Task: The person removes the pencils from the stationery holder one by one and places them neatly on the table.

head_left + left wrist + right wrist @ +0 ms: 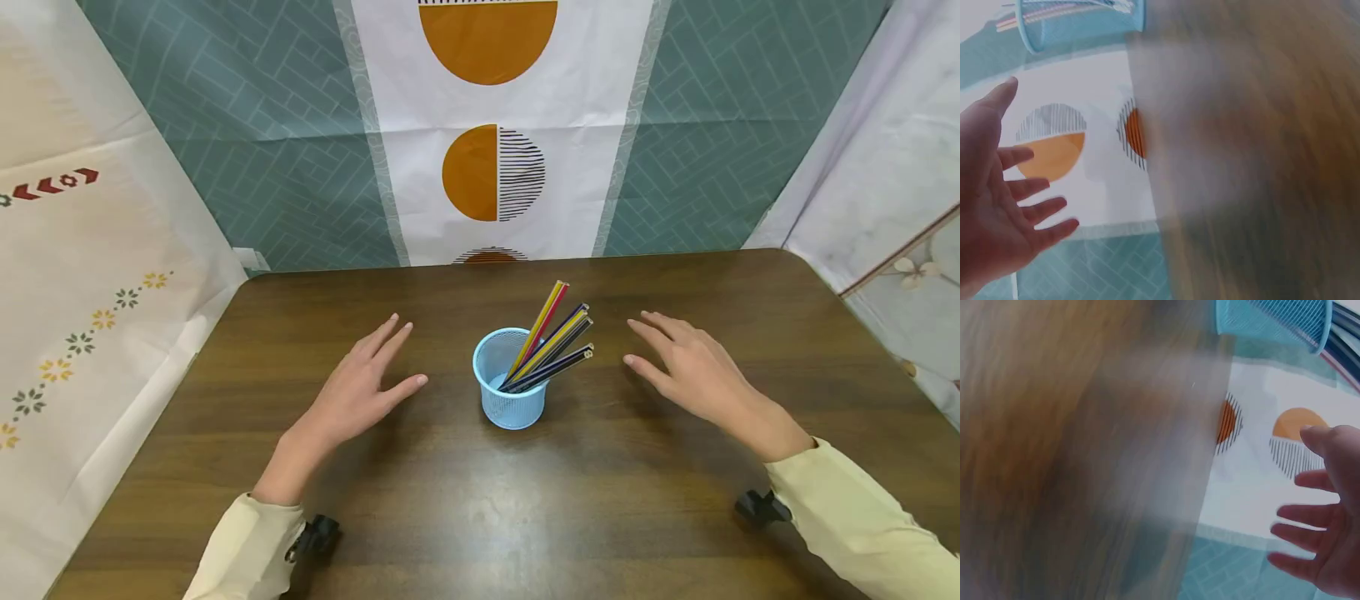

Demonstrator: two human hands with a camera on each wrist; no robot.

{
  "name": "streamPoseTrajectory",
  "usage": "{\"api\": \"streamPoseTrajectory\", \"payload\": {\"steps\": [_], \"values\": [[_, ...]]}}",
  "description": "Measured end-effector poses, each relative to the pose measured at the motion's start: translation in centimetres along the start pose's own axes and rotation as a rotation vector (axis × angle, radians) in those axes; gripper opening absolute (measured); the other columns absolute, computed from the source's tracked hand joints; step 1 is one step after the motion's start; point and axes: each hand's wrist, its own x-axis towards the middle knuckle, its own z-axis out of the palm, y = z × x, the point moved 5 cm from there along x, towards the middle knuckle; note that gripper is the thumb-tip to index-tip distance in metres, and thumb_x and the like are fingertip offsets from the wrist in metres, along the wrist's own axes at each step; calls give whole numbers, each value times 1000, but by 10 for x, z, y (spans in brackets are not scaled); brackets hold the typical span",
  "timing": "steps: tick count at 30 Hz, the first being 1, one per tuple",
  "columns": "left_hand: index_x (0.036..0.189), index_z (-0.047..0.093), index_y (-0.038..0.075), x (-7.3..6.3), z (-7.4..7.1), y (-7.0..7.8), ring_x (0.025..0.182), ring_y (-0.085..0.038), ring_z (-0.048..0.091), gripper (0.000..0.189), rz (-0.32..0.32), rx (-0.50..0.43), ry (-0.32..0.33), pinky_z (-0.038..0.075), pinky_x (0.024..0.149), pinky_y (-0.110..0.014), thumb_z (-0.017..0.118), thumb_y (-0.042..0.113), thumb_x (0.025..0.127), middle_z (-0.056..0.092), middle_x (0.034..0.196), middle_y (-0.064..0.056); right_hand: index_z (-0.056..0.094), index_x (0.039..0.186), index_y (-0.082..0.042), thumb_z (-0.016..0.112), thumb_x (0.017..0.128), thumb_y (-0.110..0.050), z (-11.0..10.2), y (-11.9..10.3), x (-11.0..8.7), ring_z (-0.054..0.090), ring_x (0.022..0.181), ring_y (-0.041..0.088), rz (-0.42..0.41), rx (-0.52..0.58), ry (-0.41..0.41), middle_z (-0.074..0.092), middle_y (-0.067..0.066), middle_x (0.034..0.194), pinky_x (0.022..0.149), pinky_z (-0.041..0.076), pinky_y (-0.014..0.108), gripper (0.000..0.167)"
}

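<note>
A light blue mesh pencil cup [513,410] stands upright on the wooden table between my hands. Several pencils [551,329], with yellow, red, grey and dark blue sides, lean out of it toward the right. My left hand [358,392] is held to the left of the cup, fingers spread and nothing in them. On the other side my right hand [693,371] hovers with its fingers apart, near the pencil ends but not touching them. Both wrist views show the cup [1085,28] at the top edge, with the bare palms below.
The brown wooden table [510,517] reaches back to a patterned cloth [570,183] with orange half circles. White flowered cloth [97,333] hangs on the left, and a pale one [892,167] on the right. A small black device sits at each wrist.
</note>
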Motion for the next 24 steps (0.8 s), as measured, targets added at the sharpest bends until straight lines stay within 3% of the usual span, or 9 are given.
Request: {"api": "streamPoseTrajectory", "payload": {"steps": [7,17,24], "values": [[151,33,15,3,7,21,141,-28,24,69,36,-242,-21,26,108,-54,63,39,94,27,156,-2,63,123,-1,69,90,-14,-4,-18,-1,61,106,37,3,235,51,62,17,120,83,49,54,36],[149,38,11,15,29,45,135,-26,38,71,61,-414,-28,34,105,-50,71,29,89,40,149,-8,69,114,-4,70,89,-9,-7,-29,4,66,88,16,71,496,29,69,5,107,72,55,37,26],[149,33,3,24,45,53,131,-27,42,78,103,-540,-63,38,104,-46,75,20,86,42,146,-13,71,108,-4,69,89,-7,-6,-34,9,65,87,7,116,677,-4,71,4,102,74,52,21,20]]}}
